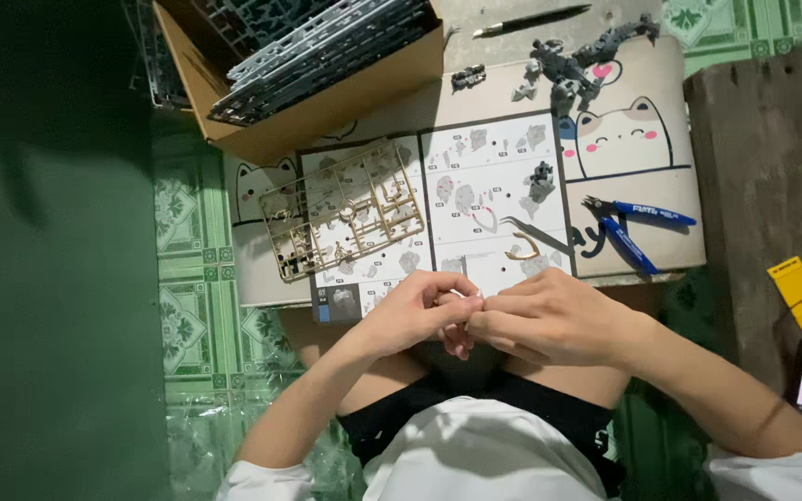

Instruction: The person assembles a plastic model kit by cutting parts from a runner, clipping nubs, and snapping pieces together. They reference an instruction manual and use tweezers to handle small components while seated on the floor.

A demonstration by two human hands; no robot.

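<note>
Nearest the camera, a white shirt (475, 459) and dark waistband fill the bottom edge, and just above them the two hands meet over the person's lap. The left hand (410, 315) and right hand (549, 320) press fingertip to fingertip, pinching a tiny pale part (461, 299) between them; it is too small and too covered to make out its shape.

Just beyond the hands, an open instruction booklet with grey printed diagrams (475, 199) lies flat on a low cream counter printed with cartoon cats (633, 139). A tan plastic parts frame, thin and grid-like (345, 209), rests on the booklet's left page; a small curved tan piece (522, 249) and slim metal tweezers (536, 232) lie on the right page. Blue-handled nippers (638, 227) sit just beside the booklet. Further back stand a half-built grey model figure (577, 65) and a brown cardboard box stacked with grey frames (308, 56). The floor is green patterned tile (192, 278).
</note>
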